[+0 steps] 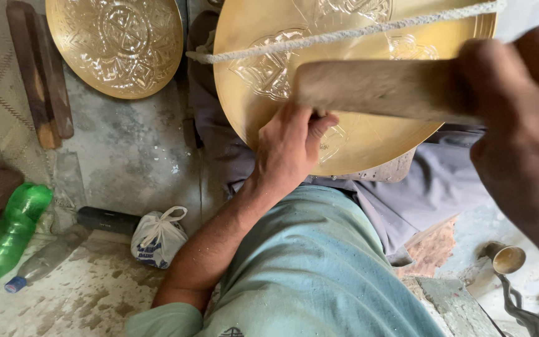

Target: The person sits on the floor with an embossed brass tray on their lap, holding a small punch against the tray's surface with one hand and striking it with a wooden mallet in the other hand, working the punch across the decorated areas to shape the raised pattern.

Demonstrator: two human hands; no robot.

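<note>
- Brass engraved plate lies under the left hand, whose fingers pinch a small tool against it.
- Right hand, above, is wrapped around a wooden mallet.

Left hand sits mid-frame, back of the hand up, fingers curled in and pinched tight together, thumb side toward the right. Left forearm bare, running down-left to a bent elbow near the lower edge, short sleeve above it. Right hand close to the camera at the right edge (blurred, large), fingers wrapped in a closed fist grip, wrist angled down-right out of view.
</note>
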